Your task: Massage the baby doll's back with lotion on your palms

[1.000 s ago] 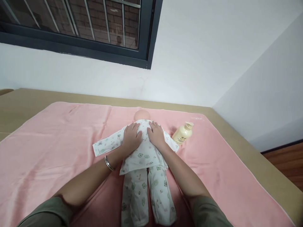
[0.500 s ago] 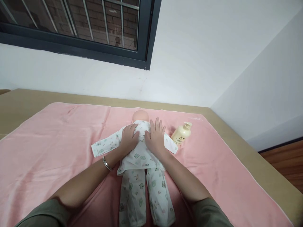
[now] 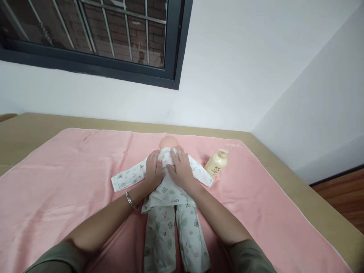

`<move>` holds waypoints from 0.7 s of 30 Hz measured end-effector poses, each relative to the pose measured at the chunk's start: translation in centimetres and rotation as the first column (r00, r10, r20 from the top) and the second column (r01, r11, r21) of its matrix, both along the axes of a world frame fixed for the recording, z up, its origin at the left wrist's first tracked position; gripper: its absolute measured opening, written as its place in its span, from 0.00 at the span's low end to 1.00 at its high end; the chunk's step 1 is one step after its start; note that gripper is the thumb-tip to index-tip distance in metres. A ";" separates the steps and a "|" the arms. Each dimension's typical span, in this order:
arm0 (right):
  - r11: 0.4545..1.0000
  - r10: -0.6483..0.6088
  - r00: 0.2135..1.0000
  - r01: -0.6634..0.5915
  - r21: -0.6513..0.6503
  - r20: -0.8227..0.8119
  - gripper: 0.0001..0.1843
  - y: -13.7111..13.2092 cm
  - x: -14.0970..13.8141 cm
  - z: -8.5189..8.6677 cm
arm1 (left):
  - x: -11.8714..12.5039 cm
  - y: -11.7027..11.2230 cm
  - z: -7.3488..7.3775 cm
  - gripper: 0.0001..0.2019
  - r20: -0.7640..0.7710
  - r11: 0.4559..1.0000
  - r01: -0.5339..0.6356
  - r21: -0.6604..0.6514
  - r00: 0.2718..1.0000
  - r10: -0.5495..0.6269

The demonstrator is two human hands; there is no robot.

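Note:
A baby doll (image 3: 168,142) lies on a pink sheet, its head toward the wall and its legs toward me. It wears a white printed shirt (image 3: 167,194) with long sleeves spread to both sides, and matching printed trousers (image 3: 160,235). My left hand (image 3: 153,168) rests flat on the left side of the shirt's chest. On the chest's right side lies my right hand (image 3: 181,167), fingers stretched toward the doll's head. Neither hand grips anything. Beside the right sleeve's cuff is a cream pump bottle (image 3: 217,163), leaning or lying tilted.
The pink sheet (image 3: 71,182) has creases and covers most of a wooden table (image 3: 113,122). A white wall (image 3: 222,87) stands behind it, with a dark-framed, barred window (image 3: 113,72) at upper left. Reddish-brown wood (image 3: 347,193) shows at the right edge.
My right hand has slid left, from near the right shoulder onto the middle of the chest. My left hand has turned slightly, its fingers pointing more toward the head. The view has tilted a little.

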State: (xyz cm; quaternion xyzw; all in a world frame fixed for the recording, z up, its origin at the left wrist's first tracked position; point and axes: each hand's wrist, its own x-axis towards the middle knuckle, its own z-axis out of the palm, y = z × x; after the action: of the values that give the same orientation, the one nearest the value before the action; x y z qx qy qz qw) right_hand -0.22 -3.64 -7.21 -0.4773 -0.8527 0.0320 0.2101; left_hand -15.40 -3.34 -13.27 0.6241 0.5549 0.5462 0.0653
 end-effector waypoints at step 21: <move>0.866 -0.488 0.872 0.488 0.112 -0.026 0.29 -0.2 13.0 6.3 | 17.3 3.1 12.4 0.11 0.995 0.436 0.897 -0.067 0.025 0.102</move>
State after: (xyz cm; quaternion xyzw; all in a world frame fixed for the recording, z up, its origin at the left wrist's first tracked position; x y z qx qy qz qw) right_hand 12.75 -3.82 -0.88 -0.6643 -0.7052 -0.0721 0.2370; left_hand 1.95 -0.24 -0.86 0.1943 0.2981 0.4529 0.8175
